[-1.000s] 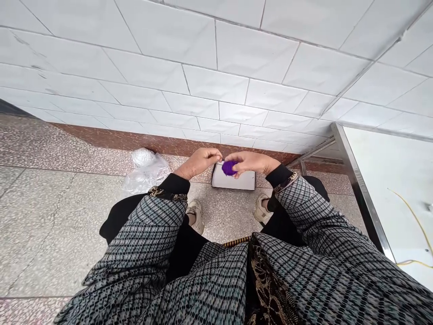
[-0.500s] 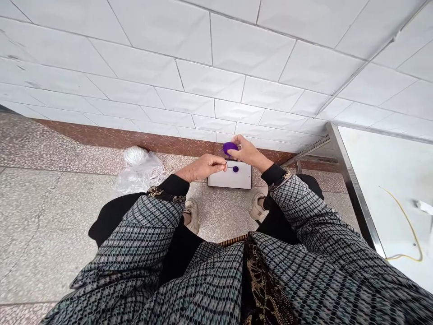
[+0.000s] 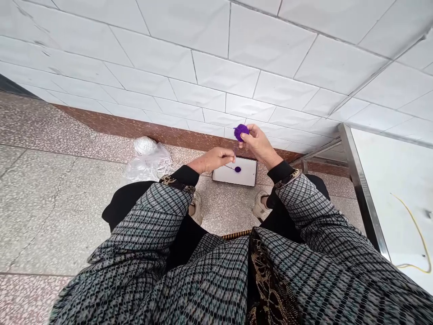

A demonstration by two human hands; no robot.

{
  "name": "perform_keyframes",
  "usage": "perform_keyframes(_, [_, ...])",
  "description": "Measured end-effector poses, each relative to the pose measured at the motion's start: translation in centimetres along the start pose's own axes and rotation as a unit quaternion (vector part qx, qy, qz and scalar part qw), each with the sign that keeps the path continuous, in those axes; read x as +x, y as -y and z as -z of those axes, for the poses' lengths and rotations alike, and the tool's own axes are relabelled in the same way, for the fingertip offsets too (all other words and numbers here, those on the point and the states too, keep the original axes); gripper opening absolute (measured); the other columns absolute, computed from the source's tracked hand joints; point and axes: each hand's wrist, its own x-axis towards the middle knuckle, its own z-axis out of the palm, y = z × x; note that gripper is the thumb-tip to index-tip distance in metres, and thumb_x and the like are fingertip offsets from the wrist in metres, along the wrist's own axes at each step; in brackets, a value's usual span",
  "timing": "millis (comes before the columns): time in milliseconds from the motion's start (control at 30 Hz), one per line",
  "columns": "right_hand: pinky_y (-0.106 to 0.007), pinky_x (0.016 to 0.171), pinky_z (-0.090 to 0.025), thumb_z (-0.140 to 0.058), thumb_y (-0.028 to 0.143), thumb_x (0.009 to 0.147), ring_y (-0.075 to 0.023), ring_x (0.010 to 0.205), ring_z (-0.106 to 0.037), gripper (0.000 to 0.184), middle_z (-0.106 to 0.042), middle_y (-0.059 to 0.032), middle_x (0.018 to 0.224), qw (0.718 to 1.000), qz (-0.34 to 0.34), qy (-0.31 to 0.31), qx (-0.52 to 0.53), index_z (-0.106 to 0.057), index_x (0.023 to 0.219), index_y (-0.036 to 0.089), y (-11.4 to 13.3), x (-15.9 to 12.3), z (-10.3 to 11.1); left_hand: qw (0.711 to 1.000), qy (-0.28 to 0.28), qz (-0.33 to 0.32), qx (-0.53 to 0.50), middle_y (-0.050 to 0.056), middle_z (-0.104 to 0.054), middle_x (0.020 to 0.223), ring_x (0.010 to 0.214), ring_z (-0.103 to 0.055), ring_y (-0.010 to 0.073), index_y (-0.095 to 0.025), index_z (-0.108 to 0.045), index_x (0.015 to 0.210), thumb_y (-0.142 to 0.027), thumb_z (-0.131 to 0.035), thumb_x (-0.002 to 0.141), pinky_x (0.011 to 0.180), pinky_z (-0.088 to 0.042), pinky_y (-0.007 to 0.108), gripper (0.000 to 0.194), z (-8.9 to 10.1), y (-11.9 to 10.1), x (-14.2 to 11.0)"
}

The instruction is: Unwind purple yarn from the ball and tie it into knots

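Observation:
My right hand (image 3: 260, 143) grips a bright purple yarn ball (image 3: 241, 132) between thumb and fingers, in front of the wall's base. To its left and slightly lower, my left hand (image 3: 215, 160) is closed in a pinch on a thin purple yarn strand (image 3: 234, 151). Below both hands a shallow white box (image 3: 225, 176) with dark edges rests on the floor. A smaller dark purple ball (image 3: 237, 169) lies in it, and a dark line runs from this ball toward my left hand.
Left of the box, a white yarn ball (image 3: 145, 145) and a clear plastic bag (image 3: 139, 169) with white cord lie on the floor. A white tiled wall (image 3: 209, 67) rises ahead. At right stands a metal-edged white table (image 3: 379, 167) with a yellow cord (image 3: 415, 225) on it.
My right hand has lifted the purple yarn ball up and away from my left hand, and the ball has turned. The gap between the hands is wider. The whole view has shifted slightly.

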Motion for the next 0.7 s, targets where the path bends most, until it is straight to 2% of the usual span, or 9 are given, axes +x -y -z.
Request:
perform_keyframes(67, [-0.023,0.059,-0.047,-0.074,0.016,0.086,-0.0104,0.064,-0.055,0.031,-0.058,0.001,0.086,0.992,-0.042,-0.006,-0.118,-0.047,0.099,0.022,-0.4,0.1,0.4,0.999,0.048,-0.007,0.011,0.002,-0.065,0.077,0.075,-0.057,0.0162,-0.015,-0.068,0.08,-0.041,-0.057,0.089,0.075,-0.042,0.028,0.029,0.1,-0.3,-0.3])
perform_keyframes(167, [-0.023,0.056,-0.045,-0.075,0.009,0.079,-0.0123,0.067,-0.054,0.028,-0.061,-0.0012,0.086,0.958,-0.123,0.154,-0.207,-0.056,0.098,0.019,-0.7,-0.4,0.8,0.999,-0.014,0.004,0.031,0.003,-0.068,0.08,0.078,-0.059,0.0174,-0.015,-0.069,0.082,-0.04,-0.057,0.088,0.077,-0.042,0.029,0.028,0.9,-0.5,-0.7])
perform_keyframes(233, [-0.022,0.055,-0.046,-0.074,0.011,0.076,-0.0109,0.065,-0.054,0.028,-0.063,-0.0007,0.088,0.946,-0.149,0.246,-0.151,-0.06,0.099,0.018,-0.5,-0.9,0.8,0.997,-0.076,0.009,0.031,0.003,-0.066,0.08,0.078,-0.058,0.0171,-0.015,-0.067,0.081,-0.037,-0.056,0.088,0.078,-0.042,0.029,0.025,1.5,-0.2,-0.8])
perform_keyframes(300, [-0.022,0.055,-0.048,-0.078,0.017,0.072,-0.0096,0.064,-0.055,0.036,-0.063,0.0006,0.09,0.948,-0.146,0.277,-0.049,-0.06,0.103,0.018,0.0,-1.3,0.5,0.992,-0.121,0.016,0.017,0.002,-0.063,0.077,0.075,-0.054,0.0159,-0.016,-0.063,0.08,-0.034,-0.055,0.089,0.077,-0.042,0.029,0.022,1.8,0.2,-0.6])
perform_keyframes(400, [-0.023,0.061,-0.054,-0.09,0.031,0.066,-0.0101,0.068,-0.06,0.056,-0.064,0.001,0.093,0.965,-0.082,0.234,0.084,-0.054,0.107,0.02,0.9,-1.1,0.1,0.99,-0.132,0.042,-0.009,0.0,-0.054,0.07,0.066,-0.047,0.0139,-0.017,-0.06,0.078,-0.033,-0.054,0.091,0.069,-0.039,0.027,0.021,1.2,0.9,-0.1])
perform_keyframes(500, [-0.025,0.069,-0.058,-0.09,0.036,0.072,-0.0097,0.072,-0.063,0.055,-0.064,0.0015,0.097,0.988,-0.005,0.092,0.12,-0.047,0.104,0.022,0.9,-0.2,-0.1,0.998,-0.034,0.043,-0.03,-0.001,-0.05,0.067,0.062,-0.045,0.0134,-0.016,-0.062,0.08,-0.037,-0.054,0.091,0.064,-0.036,0.026,0.025,0.3,1.1,0.1])
perform_keyframes(600, [-0.021,0.061,-0.051,-0.077,0.018,0.083,-0.0071,0.063,-0.056,0.039,-0.06,0.0031,0.091,0.999,-0.008,-0.046,0.005,-0.042,0.097,0.023,0.2,0.6,0.1,0.997,0.073,0.015,-0.025,0.0,-0.054,0.068,0.064,-0.049,0.0142,-0.015,-0.067,0.083,-0.047,-0.057,0.091,0.065,-0.037,0.026,0.034,0.1,0.7,-0.2])
perform_keyframes(633, [-0.02,0.056,-0.047,-0.073,0.011,0.083,-0.0068,0.06,-0.053,0.036,-0.059,0.0032,0.087,0.996,-0.033,-0.053,-0.059,-0.042,0.097,0.023,-0.1,0.6,0.2,0.997,0.078,0.006,-0.022,0.001,-0.055,0.069,0.064,-0.049,0.0144,-0.015,-0.068,0.082,-0.049,-0.058,0.09,0.065,-0.038,0.026,0.036,0.3,0.5,-0.4])
perform_keyframes(700, [-0.02,0.05,-0.041,-0.07,0.003,0.081,-0.0073,0.057,-0.048,0.033,-0.059,0.0023,0.083,0.979,-0.097,0.03,-0.175,-0.047,0.097,0.021,-0.3,0.2,0.4,0.999,0.028,-0.008,-0.023,0.001,-0.057,0.071,0.067,-0.051,0.0146,-0.015,-0.067,0.08,-0.049,-0.059,0.089,0.067,-0.04,0.026,0.036,1.0,0.2,-0.7])
